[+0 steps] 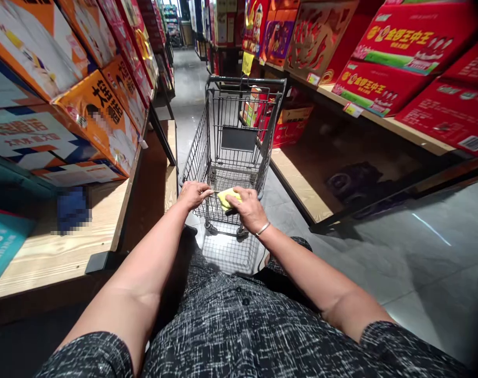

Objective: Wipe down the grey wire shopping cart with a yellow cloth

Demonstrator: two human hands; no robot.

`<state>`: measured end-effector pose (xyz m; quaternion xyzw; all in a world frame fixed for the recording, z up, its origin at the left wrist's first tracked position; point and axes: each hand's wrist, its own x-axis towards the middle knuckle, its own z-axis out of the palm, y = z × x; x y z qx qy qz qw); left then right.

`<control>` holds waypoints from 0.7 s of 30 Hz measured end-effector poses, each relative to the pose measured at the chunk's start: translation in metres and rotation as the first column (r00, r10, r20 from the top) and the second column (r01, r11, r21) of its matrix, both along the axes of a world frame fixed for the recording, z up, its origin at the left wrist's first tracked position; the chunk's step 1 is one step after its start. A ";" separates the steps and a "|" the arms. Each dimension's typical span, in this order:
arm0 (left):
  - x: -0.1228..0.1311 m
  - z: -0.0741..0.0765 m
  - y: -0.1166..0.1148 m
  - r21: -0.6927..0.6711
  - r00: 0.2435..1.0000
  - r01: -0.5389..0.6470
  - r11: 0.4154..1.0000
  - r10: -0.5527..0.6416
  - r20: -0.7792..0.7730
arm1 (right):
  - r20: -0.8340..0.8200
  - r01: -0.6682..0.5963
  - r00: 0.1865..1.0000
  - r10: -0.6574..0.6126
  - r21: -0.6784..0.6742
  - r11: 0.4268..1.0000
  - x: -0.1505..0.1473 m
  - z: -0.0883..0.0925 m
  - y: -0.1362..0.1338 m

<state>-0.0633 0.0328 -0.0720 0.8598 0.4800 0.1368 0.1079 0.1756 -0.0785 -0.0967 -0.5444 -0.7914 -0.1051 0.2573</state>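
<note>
A black wire shopping cart (193,152) stands in front of me, its handle (246,80) at the far end. Over its near rim, my right hand (250,206) is closed on a yellow cloth (226,199) and presses it at the wire. A bracelet circles that wrist. My left hand (194,195) is beside it on the left, thumb and fingers pinched together at the same rim. The fingers cover most of the rim there. A dark panel (237,139) is fixed inside the cart's far end.
Orange cartons (101,113) are stacked on the wooden shelf (101,215) at left. Red boxes (404,37) fill the right shelf, above a lower wooden shelf (297,181). Grey tiled floor (187,73) runs down the aisle beyond the cart.
</note>
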 end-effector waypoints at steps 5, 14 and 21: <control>-0.016 0.006 0.009 -0.087 1.000 -0.024 0.996 0.023 -0.005 | -0.048 0.079 0.996 -0.077 0.053 0.995 0.057 -0.006 -0.029; 0.037 0.017 -0.018 -0.135 0.978 0.210 0.968 -0.209 0.020 | -0.107 0.087 0.992 -0.070 0.169 0.982 0.036 -0.060 -0.024; 0.045 0.006 -0.024 -0.157 0.987 0.159 0.975 -0.150 0.065 | -0.003 0.018 1.000 -0.019 -0.282 0.959 0.019 -0.145 -0.033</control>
